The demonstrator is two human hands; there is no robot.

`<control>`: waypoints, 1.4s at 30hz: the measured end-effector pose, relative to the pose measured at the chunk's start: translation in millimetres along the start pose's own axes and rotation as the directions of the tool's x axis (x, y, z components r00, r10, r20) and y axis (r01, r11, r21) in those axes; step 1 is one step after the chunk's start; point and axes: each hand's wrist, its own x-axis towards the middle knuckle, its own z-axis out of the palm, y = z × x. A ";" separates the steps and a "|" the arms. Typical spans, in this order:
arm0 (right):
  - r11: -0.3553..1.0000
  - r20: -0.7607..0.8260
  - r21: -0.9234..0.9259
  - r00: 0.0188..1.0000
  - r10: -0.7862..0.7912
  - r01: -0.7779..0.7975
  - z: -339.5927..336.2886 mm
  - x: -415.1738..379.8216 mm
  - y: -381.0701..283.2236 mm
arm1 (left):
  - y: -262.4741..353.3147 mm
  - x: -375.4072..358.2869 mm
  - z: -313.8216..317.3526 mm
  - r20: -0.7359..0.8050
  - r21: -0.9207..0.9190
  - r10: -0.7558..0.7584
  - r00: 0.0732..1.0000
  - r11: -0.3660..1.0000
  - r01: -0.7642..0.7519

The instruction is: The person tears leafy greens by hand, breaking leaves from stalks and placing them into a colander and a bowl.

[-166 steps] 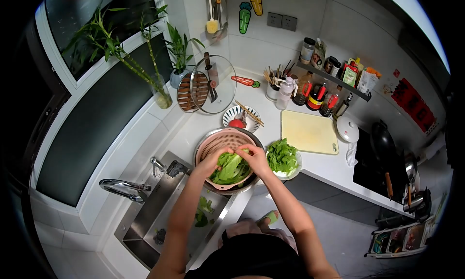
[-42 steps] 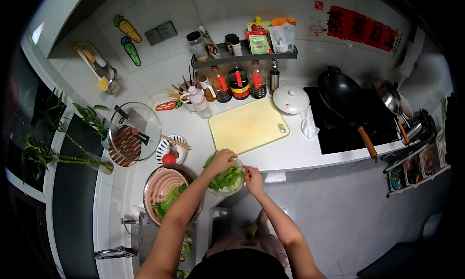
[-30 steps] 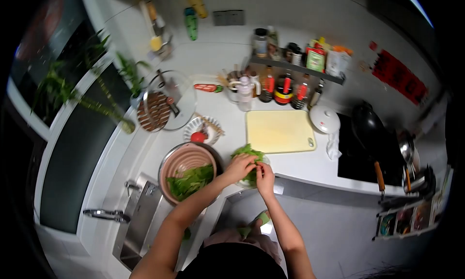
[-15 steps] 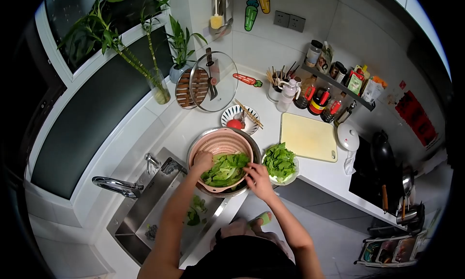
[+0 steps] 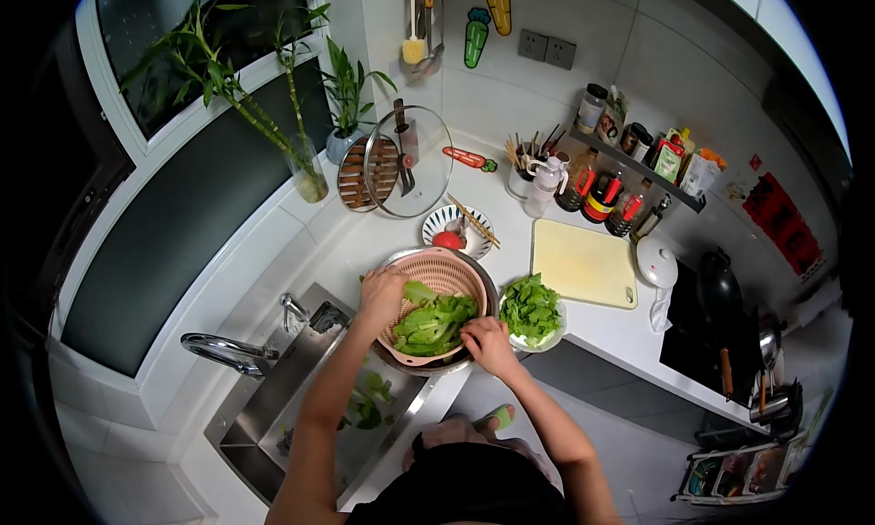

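A pink colander [image 5: 442, 268] sits in a round metal basin [image 5: 489, 293] on the counter beside the sink, with green leafy vegetables [image 5: 432, 329] in it. My left hand [image 5: 381, 297] is closed over the colander's left rim; a bit of green leaf pokes out beside its fingers. On the right rim, my right hand [image 5: 490, 345] has its fingers bent around the edge, close to the leaves. Just right of the basin, a bowl [image 5: 544, 345] holds more cut green leaves [image 5: 530, 308].
The sink [image 5: 264, 402] with loose leaves and a faucet [image 5: 228, 350] lies at left. Behind the basin stand a patterned plate [image 5: 437, 222] with a tomato [image 5: 447, 240] and chopsticks [image 5: 474, 221], and a glass lid [image 5: 428, 165]. A cutting board [image 5: 583, 262] lies at right.
My left hand has come up from the leaves inside the colander to its left rim. My right hand has settled on the right rim. The view has shifted slightly.
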 end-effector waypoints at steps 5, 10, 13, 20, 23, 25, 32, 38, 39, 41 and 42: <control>0.994 -0.060 0.097 0.997 0.049 -0.043 -8.6 13.8 -8.9 | 19.5 4.7 -37.1 -0.161 0.024 -0.065 0.985 0.997 0.069; 0.987 -0.077 0.158 0.996 0.039 -0.027 -4.6 10.5 -3.2 | -2.2 -24.4 28.1 0.038 0.357 0.094 0.995 0.928 -0.102; 0.985 -0.088 0.167 0.995 0.046 -0.031 -6.2 14.3 0.0 | -3.3 -21.9 30.4 0.117 -0.040 -0.089 0.989 0.995 0.095; 0.895 -0.188 0.442 0.970 0.153 -0.056 -16.0 65.6 -21.4 | 26.9 2.2 -3.1 0.217 -0.943 -0.183 0.959 0.215 0.255; 0.450 0.027 0.871 0.934 0.356 -0.196 -27.7 95.1 -30.6 | 46.8 6.2 -15.0 0.226 -0.942 -0.102 0.969 0.232 0.244; 0.346 0.103 0.906 0.920 0.379 -0.244 -46.1 104.5 -42.2 | 59.2 6.9 -25.1 0.019 -0.932 -0.064 0.998 0.361 0.041; 0.342 0.166 0.899 0.935 0.313 -0.274 -53.2 106.0 -16.6 | 29.6 5.2 -10.9 0.460 -0.873 0.071 0.885 0.220 0.436; 0.408 0.194 0.851 0.920 0.340 -0.330 -46.3 98.4 3.9 | 24.0 0.5 -10.9 0.527 -0.835 -0.147 0.837 0.092 0.542; 0.416 0.169 0.848 0.912 0.375 -0.328 -46.9 97.0 1.3 | 15.5 0.6 1.8 0.527 -0.835 -0.152 0.836 0.090 0.543; 0.424 0.145 0.845 0.902 0.406 -0.326 -45.1 95.2 0.3 | -2.2 2.0 28.9 0.536 -0.843 -0.147 0.831 -0.032 0.537; 0.389 0.144 0.861 0.890 0.432 -0.328 -43.1 94.0 2.7 | -0.2 3.6 25.6 0.538 -0.843 -0.145 0.830 -0.073 0.533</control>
